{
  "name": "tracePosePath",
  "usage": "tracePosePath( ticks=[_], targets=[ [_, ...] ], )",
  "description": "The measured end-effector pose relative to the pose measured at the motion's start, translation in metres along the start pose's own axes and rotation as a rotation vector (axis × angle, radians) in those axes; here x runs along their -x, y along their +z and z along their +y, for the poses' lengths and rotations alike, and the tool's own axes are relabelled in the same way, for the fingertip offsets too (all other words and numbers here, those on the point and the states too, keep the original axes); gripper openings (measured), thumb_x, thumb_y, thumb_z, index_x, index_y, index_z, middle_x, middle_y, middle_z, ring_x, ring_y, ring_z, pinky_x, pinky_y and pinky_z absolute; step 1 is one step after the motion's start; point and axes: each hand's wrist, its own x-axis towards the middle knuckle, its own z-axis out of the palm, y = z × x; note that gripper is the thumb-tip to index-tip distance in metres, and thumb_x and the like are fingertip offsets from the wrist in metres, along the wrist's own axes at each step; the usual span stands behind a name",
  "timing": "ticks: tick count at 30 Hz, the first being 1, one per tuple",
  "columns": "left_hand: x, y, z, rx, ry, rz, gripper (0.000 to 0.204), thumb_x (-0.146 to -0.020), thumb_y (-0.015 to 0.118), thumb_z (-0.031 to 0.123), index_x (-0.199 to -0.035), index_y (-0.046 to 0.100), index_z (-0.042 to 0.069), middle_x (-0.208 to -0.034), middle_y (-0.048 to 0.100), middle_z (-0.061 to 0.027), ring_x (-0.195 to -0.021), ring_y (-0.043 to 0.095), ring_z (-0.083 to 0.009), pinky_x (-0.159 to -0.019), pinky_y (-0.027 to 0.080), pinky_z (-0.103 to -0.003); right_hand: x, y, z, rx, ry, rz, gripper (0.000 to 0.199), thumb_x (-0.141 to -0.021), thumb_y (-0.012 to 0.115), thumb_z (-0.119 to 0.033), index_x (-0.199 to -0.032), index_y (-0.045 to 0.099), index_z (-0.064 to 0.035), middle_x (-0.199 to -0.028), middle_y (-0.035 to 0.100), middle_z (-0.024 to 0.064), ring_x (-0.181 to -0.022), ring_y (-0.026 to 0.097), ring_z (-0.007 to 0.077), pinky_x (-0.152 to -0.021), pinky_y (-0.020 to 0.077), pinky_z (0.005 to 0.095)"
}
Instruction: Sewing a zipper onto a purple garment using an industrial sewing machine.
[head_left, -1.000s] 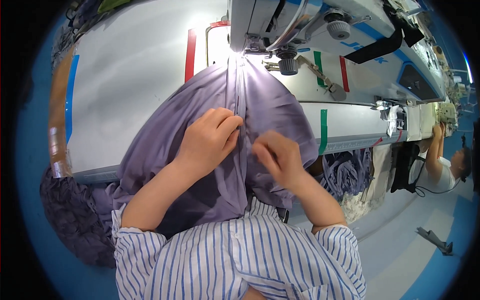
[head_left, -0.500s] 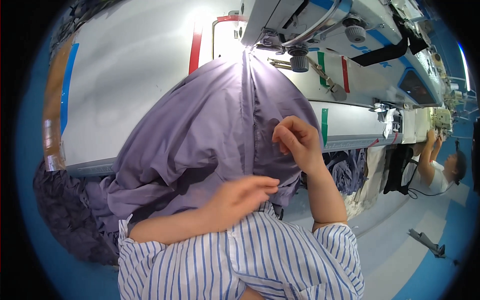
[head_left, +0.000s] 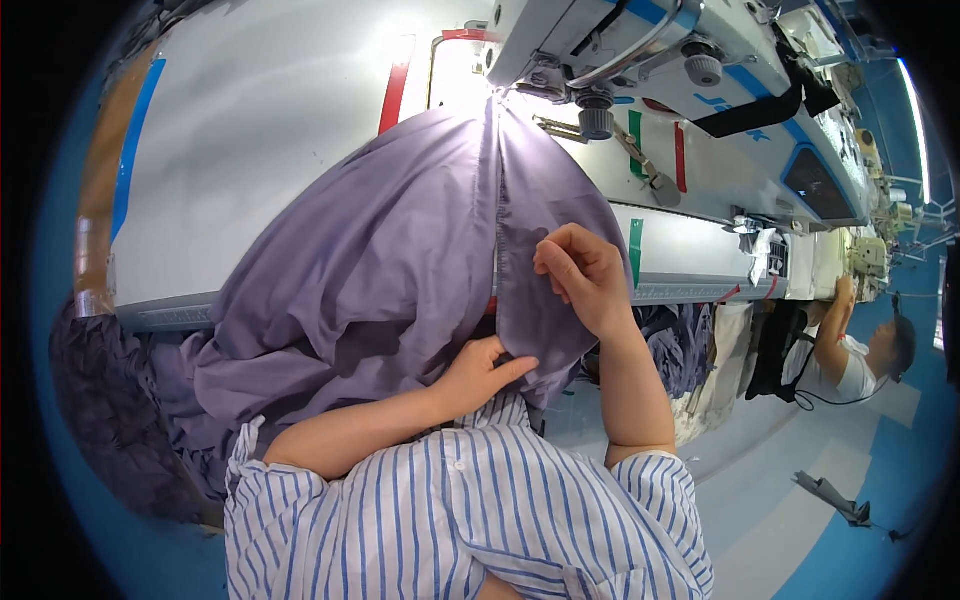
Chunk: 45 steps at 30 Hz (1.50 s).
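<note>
Purple fabric [head_left: 400, 220] partly hiding table edge [head_left: 168, 317], sewing machine [head_left: 690, 95] beyond — left fingers [head_left: 484, 350], right fingers [head_left: 577, 240] bent, grip unclear.

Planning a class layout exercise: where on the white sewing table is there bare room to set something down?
Widest free patch: the smooth white tabletop left of the gathered mauve cloth, between the long blue tape strip and the red tape strip. Crowded: the middle, where cloth reaches the white-and-blue sewing machine; the bare right hand is over it.
</note>
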Motion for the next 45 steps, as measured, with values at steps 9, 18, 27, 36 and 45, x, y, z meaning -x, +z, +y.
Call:
tracePosePath(
  ticks=[9, 18, 27, 36, 45],
  targets=[
    [0.016, 0.001, 0.019, -0.196, 0.089, -0.105, 0.023, -0.093, 0.063, 0.015, -0.110, 0.064, -0.001, -0.096, 0.072, -0.0089, -0.087, 0.066, -0.0131, -0.078, 0.051, -0.027, 0.001, 0.002, -0.003, 0.216, -0.030, 0.010, 0.015, -0.092, 0.064, -0.013, -0.085, 0.061, -0.0008, -0.072, 0.060, -0.0026, -0.060, 0.049, 0.0021, -0.051, 0.0382, 0.0187],
    [0.007, 0.006, 0.017, -0.267, 0.242, -0.087, 0.022, -0.092, 0.063, 0.020, -0.096, 0.066, -0.002, -0.077, 0.067, -0.0165, -0.064, 0.063, -0.0253, -0.061, 0.048, -0.033, 0.018, 0.012, -0.017, 0.702, -0.202, 0.041, 0.021, -0.079, 0.076, -0.014, -0.078, 0.060, -0.0004, -0.065, 0.054, 0.0092, -0.053, 0.050, 0.0178, -0.052, 0.0414, 0.0301],
    [0.004, -0.011, 0.040, -0.305, 0.102, -0.032, 0.029, -0.098, 0.052, 0.024, -0.107, 0.061, -0.002, -0.092, 0.067, -0.0142, -0.079, 0.063, -0.0219, -0.073, 0.048, -0.035, 0.025, 0.019, -0.018, 1.039, -0.480, 0.058, 0.016, -0.077, 0.068, -0.016, -0.077, 0.056, -0.0067, -0.067, 0.051, 0.0062, -0.060, 0.059, 0.0257, -0.053, 0.0465, 0.0384],
    [-0.014, -0.018, 0.035, 0.440, -0.208, -0.035, 0.036, -0.103, 0.037, 0.034, -0.113, 0.059, 0.007, -0.106, 0.064, -0.0042, -0.100, 0.058, -0.0107, -0.088, 0.043, -0.025, 0.024, 0.011, -0.020, 0.895, -0.544, -0.342, 0.014, -0.072, 0.070, -0.010, -0.078, 0.057, -0.0061, -0.076, 0.058, 0.0057, -0.066, 0.061, 0.0265, -0.055, 0.0481, 0.0376],
    [0.000, -0.029, 0.070, -0.313, 0.061, 0.034, 0.024, -0.097, 0.050, 0.023, -0.100, 0.064, 0.003, -0.092, 0.068, -0.0054, -0.081, 0.063, -0.0182, -0.072, 0.048, -0.029, -0.003, 0.009, 0.008, 0.701, -0.797, -0.061, 0.043, -0.073, 0.075, -0.013, -0.113, 0.063, -0.0033, -0.120, 0.061, 0.0099, -0.118, 0.057, 0.0282, -0.102, 0.0444, 0.0431]
  ],
)
